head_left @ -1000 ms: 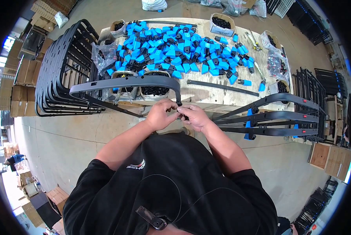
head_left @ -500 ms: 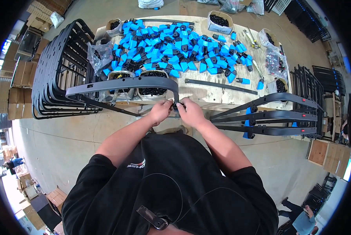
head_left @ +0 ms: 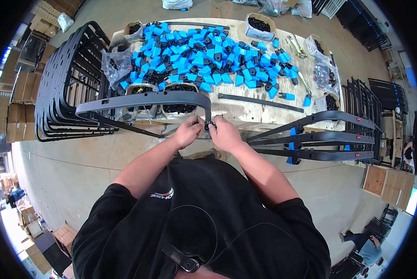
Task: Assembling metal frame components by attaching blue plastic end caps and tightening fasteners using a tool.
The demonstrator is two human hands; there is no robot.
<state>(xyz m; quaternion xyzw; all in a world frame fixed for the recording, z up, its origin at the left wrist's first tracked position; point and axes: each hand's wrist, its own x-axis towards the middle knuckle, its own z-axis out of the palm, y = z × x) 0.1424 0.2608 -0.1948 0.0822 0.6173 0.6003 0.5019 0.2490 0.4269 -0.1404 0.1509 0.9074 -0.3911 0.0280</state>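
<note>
A black metal frame (head_left: 145,98) with a rounded corner stretches from the left to just before my body, its downturned end between my hands. My right hand (head_left: 225,134) is closed around that end, thumb pressed on the bar. Close against its left side is my left hand (head_left: 187,132), fingers curled together; what they pinch, if anything, is hidden. Beyond the frame, a large heap of blue-and-black plastic pieces (head_left: 208,58) covers much of the wooden table (head_left: 306,69). Two boxes of small black parts (head_left: 179,106) stand just behind the frame's bar.
Stacked black frames (head_left: 55,88) stand at the left. Several similar frames (head_left: 331,137) with blue pieces on them jut out at the right. A loose black bar (head_left: 262,103) lies on the table, with tools (head_left: 297,46) farther back. Another person (head_left: 367,246) is at the lower right.
My hands stay at the frame's end, with only slight finger movement. The whole view has shifted a little, and the person at the lower right has moved slightly.
</note>
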